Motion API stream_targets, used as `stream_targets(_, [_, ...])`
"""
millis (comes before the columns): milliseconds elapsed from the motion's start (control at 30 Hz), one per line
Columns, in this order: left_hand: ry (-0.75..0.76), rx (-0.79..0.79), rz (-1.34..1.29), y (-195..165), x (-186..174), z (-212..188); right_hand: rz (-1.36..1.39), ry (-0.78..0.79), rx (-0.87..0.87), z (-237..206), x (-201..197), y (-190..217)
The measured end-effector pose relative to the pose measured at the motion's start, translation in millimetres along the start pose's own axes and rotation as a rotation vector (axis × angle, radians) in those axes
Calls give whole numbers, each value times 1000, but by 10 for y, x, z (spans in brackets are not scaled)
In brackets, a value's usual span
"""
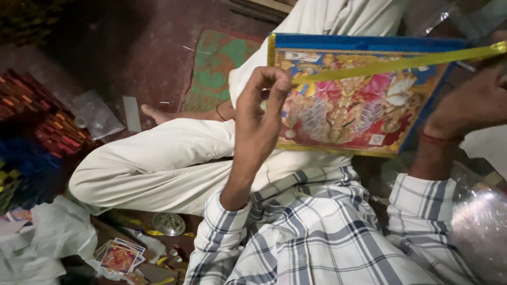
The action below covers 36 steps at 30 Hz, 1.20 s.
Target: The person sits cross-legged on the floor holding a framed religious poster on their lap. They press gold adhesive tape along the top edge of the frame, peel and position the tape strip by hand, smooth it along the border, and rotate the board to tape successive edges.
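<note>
A colourful religious picture [348, 105] with a blue and gold border rests on my lap, tilted up. A yellow strip of tape [391, 64] stretches across its upper part. My left hand [259, 116] pinches the strip's left end between thumb and fingers. My right hand [472, 103], with a red thread at the wrist, holds the picture's right edge, and the strip's far end [496, 48] runs just above it. I wear a checked shirt and sit cross-legged in pale trousers.
A green patterned mat [216, 68] lies on the dark red floor beyond my knee. Stacked colourful items [31, 132] sit at left. Small picture cards [119, 257], a round metal dish [169, 223], white cloth [47, 237] and clear plastic wrap [480, 232] lie about.
</note>
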<state>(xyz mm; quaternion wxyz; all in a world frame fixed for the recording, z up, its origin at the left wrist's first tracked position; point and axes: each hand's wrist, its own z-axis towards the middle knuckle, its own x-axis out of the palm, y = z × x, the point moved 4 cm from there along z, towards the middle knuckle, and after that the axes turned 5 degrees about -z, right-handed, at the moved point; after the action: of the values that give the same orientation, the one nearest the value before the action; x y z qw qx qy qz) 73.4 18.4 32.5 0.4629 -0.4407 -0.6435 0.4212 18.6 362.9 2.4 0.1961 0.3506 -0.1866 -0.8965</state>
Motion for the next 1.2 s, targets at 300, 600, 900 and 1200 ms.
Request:
stream_targets(300, [-11,-27,112,105,0,40,431,51,293,-111,-84,-792])
stream_targets(600, [14,94,163,173,-127,437,399,216,646,0,33,-352])
stream_targets(900, [-4,-66,71,297,-210,671,646,214,704,-106,175,-592])
stream_targets(1200, [18,-97,-33,327,-229,718,669,248,695,-41,211,-465])
